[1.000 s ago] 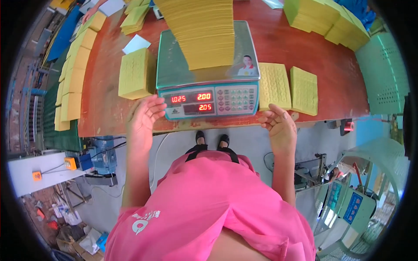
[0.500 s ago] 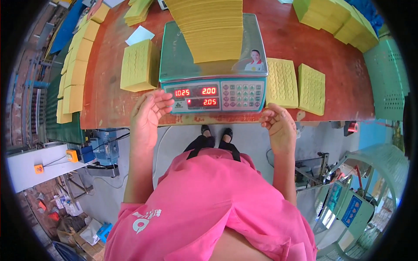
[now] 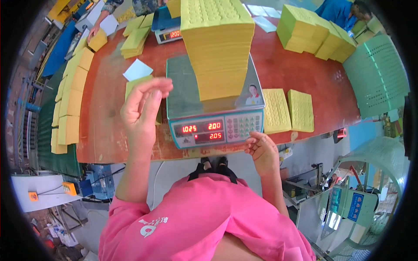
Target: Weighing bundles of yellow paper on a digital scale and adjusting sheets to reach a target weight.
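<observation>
A tall stack of yellow embossed sheets stands on the metal pan of a digital scale, whose red display is lit. My left hand hovers by the scale's left edge, its fingers bent and thumb apart, with nothing in it. Behind that hand sits a yellow block of sheets, mostly covered. At the scale's front right corner is my right hand, empty, fingers loosely curled but apart. Two smaller yellow stacks lie right of the scale.
Yellow stacks line the table's left edge and far right. A second scale stands behind. At the far left a co-worker's hand touches a yellow block; a person in blue leans in at far right. A green perforated panel borders the right.
My view has tipped up, showing more of the far table and the co-workers. My left hand has risen farther along the scale's left side. My right hand stays near the front right corner.
</observation>
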### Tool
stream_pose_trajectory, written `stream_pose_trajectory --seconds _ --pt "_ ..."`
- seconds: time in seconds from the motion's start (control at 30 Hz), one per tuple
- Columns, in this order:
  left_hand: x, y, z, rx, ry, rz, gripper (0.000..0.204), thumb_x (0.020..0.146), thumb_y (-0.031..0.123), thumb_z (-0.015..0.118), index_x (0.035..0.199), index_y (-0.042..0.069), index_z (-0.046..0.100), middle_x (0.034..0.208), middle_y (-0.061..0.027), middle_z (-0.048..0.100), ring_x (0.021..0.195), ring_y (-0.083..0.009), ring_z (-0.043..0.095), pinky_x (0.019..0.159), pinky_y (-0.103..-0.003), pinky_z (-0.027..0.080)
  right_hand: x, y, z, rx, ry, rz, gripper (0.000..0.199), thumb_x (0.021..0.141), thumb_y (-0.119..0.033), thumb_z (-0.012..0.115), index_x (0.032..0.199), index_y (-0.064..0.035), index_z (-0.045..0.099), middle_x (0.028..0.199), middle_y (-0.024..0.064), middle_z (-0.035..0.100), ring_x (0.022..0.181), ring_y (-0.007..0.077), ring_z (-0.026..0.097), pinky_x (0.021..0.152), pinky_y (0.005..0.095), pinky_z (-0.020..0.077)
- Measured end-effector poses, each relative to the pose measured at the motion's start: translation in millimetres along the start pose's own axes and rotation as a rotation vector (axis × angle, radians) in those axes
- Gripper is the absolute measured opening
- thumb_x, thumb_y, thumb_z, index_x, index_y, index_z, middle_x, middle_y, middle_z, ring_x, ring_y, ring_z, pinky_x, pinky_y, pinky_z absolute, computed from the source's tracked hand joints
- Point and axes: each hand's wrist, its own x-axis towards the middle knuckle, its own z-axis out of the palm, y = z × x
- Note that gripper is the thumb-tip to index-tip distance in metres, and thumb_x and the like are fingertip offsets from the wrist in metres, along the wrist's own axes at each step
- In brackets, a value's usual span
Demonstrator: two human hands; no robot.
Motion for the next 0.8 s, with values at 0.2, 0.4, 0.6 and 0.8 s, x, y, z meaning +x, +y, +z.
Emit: stream_pose_trajectory --seconds 0.2,0.4,0.6,0.8 --pt "80.3 52.0 30.8 0.512 -0.206 0.579 0.034 0.085 0.005 0.069 0.117 -0.003 0.061 0.119 -0.0137 0.064 0.109 -0.0248 0.062 0.095 -0.033 0.047 5.1 -1.2 28.8 -0.016 -0.025 0.031 0.035 0.098 -0.022 0.052 0.117 0.0061 0.058 0.095 0.0127 0.063 0.083 0.0235 0.062 0.076 0.036 0.051" --pt "133.0 44.6 57.8 0.719 -0.363 0.505 0.052 0.08 0.014 0.075 0.128 0.002 0.059 0.132 -0.0116 0.059 0.125 -0.0247 0.053 0.107 -0.035 0.038 8.5 -11.4 13.9 0.047 -0.093 0.046 0.03 0.098 -0.016 0.051 0.118 0.0053 0.06 0.098 0.0152 0.067 0.085 0.0242 0.066 0.079 0.0369 0.0527" --pt "149.1 46.9 63.9 0.816 -0.464 0.267 0.053 0.076 0.017 0.078 0.124 0.001 0.061 0.132 -0.013 0.059 0.124 -0.0252 0.053 0.107 -0.035 0.038 12.7 -41.9 -15.2 0.029 -0.086 0.094 0.029 0.098 -0.014 0.05 0.118 0.0058 0.06 0.097 0.0145 0.067 0.086 0.0233 0.066 0.08 0.0374 0.0532" --pt "155.0 47.3 62.2 0.819 -0.481 0.221 0.048 0.076 0.015 0.077 0.119 0.0 0.065 0.13 -0.0121 0.06 0.123 -0.0224 0.055 0.106 -0.034 0.04 23.7 -76.3 -35.5 -0.031 -0.152 0.165 0.029 0.099 -0.012 0.048 0.118 0.0053 0.061 0.097 0.015 0.068 0.085 0.0239 0.066 0.081 0.0377 0.0536"
